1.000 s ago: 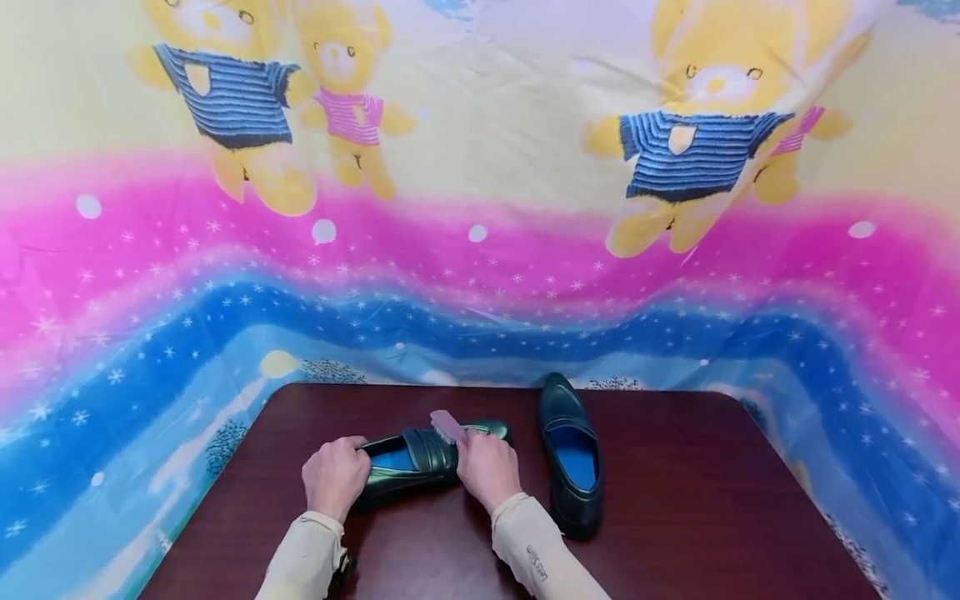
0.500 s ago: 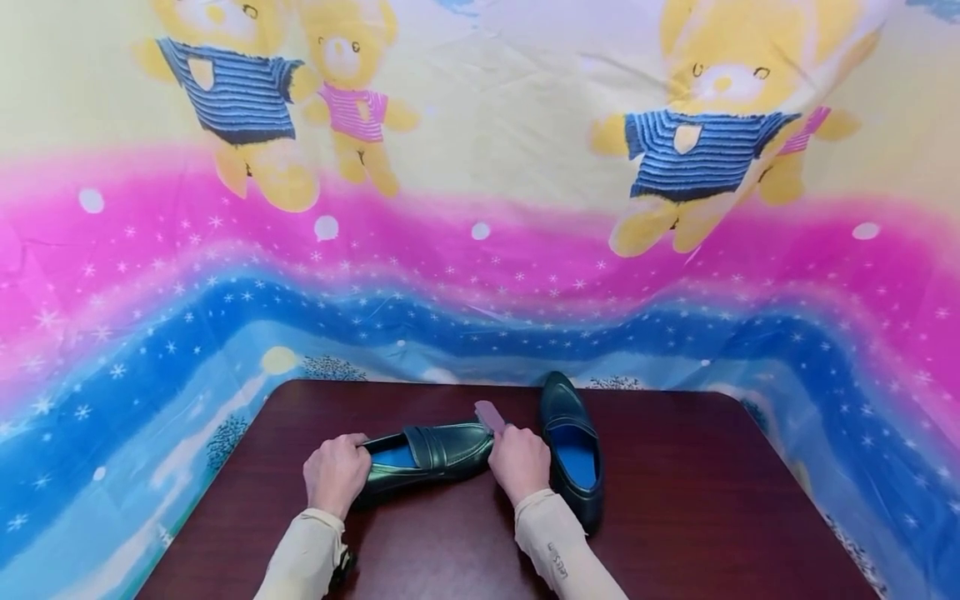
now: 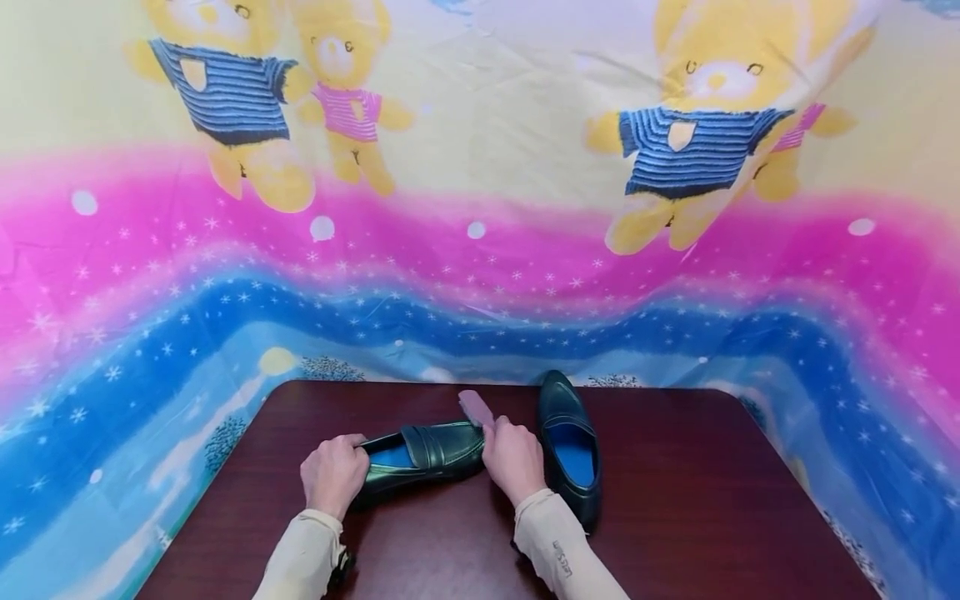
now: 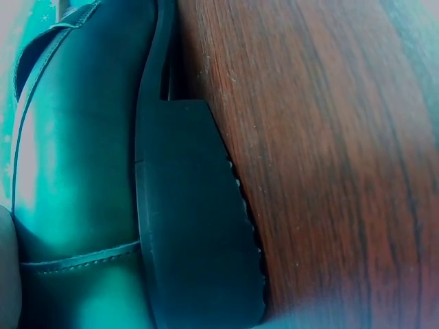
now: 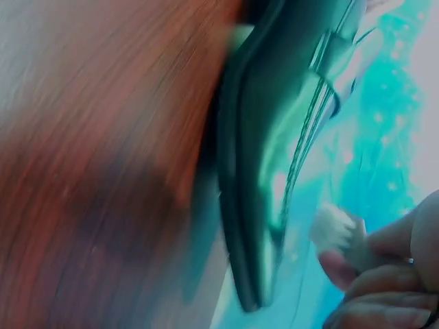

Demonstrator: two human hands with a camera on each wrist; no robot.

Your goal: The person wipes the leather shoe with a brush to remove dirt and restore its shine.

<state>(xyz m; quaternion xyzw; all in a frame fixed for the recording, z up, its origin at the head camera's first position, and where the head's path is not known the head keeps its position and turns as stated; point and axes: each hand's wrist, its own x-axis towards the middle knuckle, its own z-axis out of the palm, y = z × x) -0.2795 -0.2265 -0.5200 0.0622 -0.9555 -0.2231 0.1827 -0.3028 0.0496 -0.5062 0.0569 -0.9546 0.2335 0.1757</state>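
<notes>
A dark green loafer (image 3: 442,450) with a blue insole lies on the table, toe to the right. My left hand (image 3: 333,475) grips its heel end at the opening. In my right hand (image 3: 514,458) is a small pink brush (image 3: 476,407), pinched between thumb and fingers over the shoe's toe. Pale bristles (image 5: 333,227) show beside the toe in the right wrist view. The left wrist view is filled by the shoe's side and its black heel block (image 4: 195,212), with only a sliver of a finger at the left edge.
A second green loafer (image 3: 568,437) stands just right of my right hand, toe toward the back edge. The dark red-brown wooden table (image 3: 697,492) reaches back to a printed cloth (image 3: 480,283) with bears and snowflakes.
The brush first went right along the shoe from the strap to past the toe, then came slightly back left. My left hand and both shoes have stayed in place.
</notes>
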